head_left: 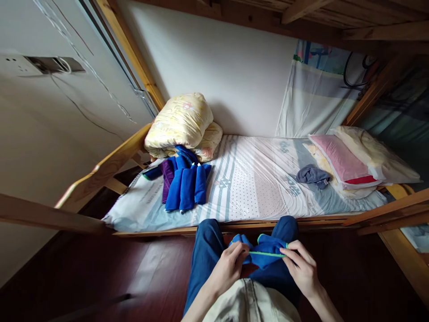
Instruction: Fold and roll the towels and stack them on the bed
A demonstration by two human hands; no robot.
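A blue cloth (pixel 266 250) with a bright green edge stretches between my two hands, just above my lap. My left hand (pixel 232 259) pinches the edge at its left end. At the right end, my right hand (pixel 301 264) grips the same edge between thumb and fingers. Loose folds of the cloth hang over my knees. Ahead on the bed lie several rolled blue cloths (pixel 187 188) side by side, with a purple rolled cloth (pixel 167 179) at their left.
The bunk bed's patterned mattress (pixel 248 179) spans the view. A folded yellow quilt (pixel 181 120) stands at its left end. A grey cloth (pixel 312 175) and a pink pillow (pixel 340 156) lie to the right. Wooden rails (pixel 107 167) frame the bed; the upper bunk hangs overhead.
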